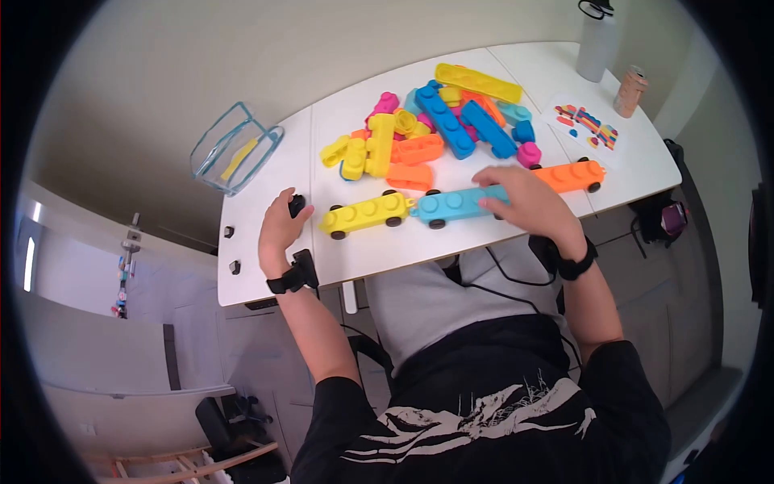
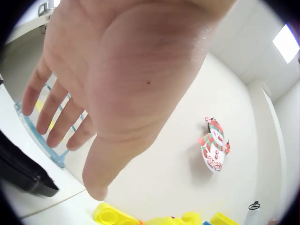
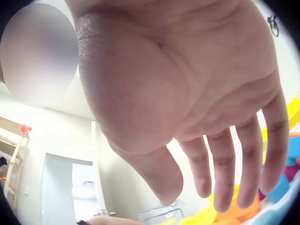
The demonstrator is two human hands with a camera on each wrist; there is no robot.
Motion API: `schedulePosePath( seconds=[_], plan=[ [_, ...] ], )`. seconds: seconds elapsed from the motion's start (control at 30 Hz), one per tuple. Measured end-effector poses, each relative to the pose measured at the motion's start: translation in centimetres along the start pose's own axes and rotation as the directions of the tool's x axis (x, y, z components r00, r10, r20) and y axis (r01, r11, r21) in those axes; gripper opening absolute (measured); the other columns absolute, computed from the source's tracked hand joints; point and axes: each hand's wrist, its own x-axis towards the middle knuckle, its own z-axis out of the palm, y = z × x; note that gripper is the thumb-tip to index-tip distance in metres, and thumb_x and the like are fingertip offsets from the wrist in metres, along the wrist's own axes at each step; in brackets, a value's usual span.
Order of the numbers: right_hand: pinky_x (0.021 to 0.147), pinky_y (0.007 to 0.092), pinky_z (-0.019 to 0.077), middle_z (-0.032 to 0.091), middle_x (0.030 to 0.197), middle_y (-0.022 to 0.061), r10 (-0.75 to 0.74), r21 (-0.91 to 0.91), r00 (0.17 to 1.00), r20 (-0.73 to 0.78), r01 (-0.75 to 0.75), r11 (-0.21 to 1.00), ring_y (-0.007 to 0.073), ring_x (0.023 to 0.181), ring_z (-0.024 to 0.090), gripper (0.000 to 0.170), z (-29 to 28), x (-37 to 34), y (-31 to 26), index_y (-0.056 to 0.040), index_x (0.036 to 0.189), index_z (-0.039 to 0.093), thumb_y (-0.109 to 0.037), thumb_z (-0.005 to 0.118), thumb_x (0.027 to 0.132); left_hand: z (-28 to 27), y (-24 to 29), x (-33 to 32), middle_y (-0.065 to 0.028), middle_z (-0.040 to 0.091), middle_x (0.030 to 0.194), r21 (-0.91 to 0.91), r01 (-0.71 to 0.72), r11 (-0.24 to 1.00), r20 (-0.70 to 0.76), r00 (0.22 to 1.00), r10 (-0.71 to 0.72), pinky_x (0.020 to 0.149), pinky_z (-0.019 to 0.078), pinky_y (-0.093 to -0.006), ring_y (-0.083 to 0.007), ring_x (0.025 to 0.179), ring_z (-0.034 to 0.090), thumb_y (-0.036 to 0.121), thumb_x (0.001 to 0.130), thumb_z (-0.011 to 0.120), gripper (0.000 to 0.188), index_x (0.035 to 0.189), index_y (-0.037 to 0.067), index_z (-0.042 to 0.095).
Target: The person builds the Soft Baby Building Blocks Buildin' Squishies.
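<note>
Cars, three wheeled toy blocks, lie in a row on the white table (image 1: pixel 363 252). Light blue car (image 1: pixel 451 205) is under the right hand (image 1: pixel 532 203), thumb and fingers over its right part. Fingers of that hand are extended with gaps between them, not curled round anything; can't tell if they touch the car. Orange car (image 1: pixel 568 176) is just right of the right hand. Yellow car (image 1: pixel 365 214) is between the hands, its hook meeting the light blue car's left end. Light blue/orange joint is hidden by the right hand.

Left hand (image 1: pixel 280 229) is left of the yellow car, apart from it. Fingers straight and spread, thumb out. Black object (image 1: pixel 297 205) sits right beside it; contact unclear.

Mixed brick pile (image 1: pixel 446 121) lies beyond both hands, toward the wall. Picture sheet (image 1: pixel 577 108) is past the right hand, on its right, with can (image 1: pixel 631 92) and bottle (image 1: pixel 595 53) farther out. Clear blue-edged case (image 1: pixel 216 148) is beyond the left hand, to its left. Snowman decoration (image 2: pixel 214 145) hangs on the wall.
</note>
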Motion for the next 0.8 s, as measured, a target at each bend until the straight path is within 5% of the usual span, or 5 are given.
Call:
schedulePosePath(
  seconds=[0.13,0.2,0.4,0.5,0.8],
  plan=[
    [0.106,0.0475,0.0492,0.071,0.129,0.0145,-0.039,-0.327,0.959,-0.282,-0.058,0.943,0.0342,0.119,0.067,0.041,-0.1,1.0,5.1,-0.0076,0.135,0.068,-0.018,0.075,0.095,-2.6,6.6,-1.6,-0.0226,0.073,0.129,-0.164,-0.085,0.983,0.098,0.99,0.102,0.105,0.0548,-0.0429,-0.035,0.126,0.069,0.026,0.095,0.081,0.057,0.146,0.008,0.061],
    [0.122,0.0647,0.0353,0.063,0.145,0.0136,0.23,-0.363,0.892,-0.39,-0.378,0.852,0.0361,0.133,0.059,0.045,-0.4,1.7,5.6,-0.0175,0.143,0.067,-0.022,0.072,0.098,-2.7,7.9,-2.1,-0.0218,0.074,0.129,-0.19,-0.125,0.974,0.08,0.987,0.142,0.104,0.0553,-0.0433,-0.0348,0.125,0.069,0.027,0.095,0.081,0.057,0.146,0.008,0.061],
    [0.102,0.0498,0.0557,0.072,0.127,0.014,0.425,-0.423,0.887,-0.178,-0.459,0.781,0.0364,0.12,0.068,0.028,-1.8,4.6,8.8,-0.0165,0.12,0.08,-0.01,0.069,0.095,-4.0,10.1,-3.4,-0.0203,0.075,0.127,-0.207,-0.166,0.964,0.113,0.975,0.193,0.099,0.0569,-0.0441,-0.0334,0.122,0.07,0.031,0.099,0.077,0.053,0.146,0.01,0.062],
    [0.089,0.0437,0.0596,0.075,0.111,0.0143,0.361,-0.448,0.916,-0.175,-0.401,0.799,0.0352,0.107,0.072,0.024,-1.4,4.9,10.0,-0.0141,0.109,0.082,-0.005,0.068,0.092,-4.5,10.3,-3.8,-0.0202,0.075,0.126,-0.277,-0.156,0.948,0.126,0.972,0.197,0.098,0.057,-0.0441,-0.0331,0.121,0.071,0.034,0.101,0.075,0.052,0.146,0.01,0.062],
    [0.089,0.0455,0.0573,0.074,0.108,0.0181,0.196,-0.273,0.943,-0.268,-0.27,0.923,0.038,0.105,0.071,0.023,-2.1,5.0,10.0,-0.005,0.104,0.076,0.005,0.069,0.085,-5.3,10.9,-4.6,-0.0196,0.075,0.122,-0.245,-0.231,0.942,0.058,0.966,0.252,0.096,0.0565,-0.0426,-0.0357,0.114,0.072,0.032,0.101,0.073,0.048,0.142,0.008,0.064]
  ],
)
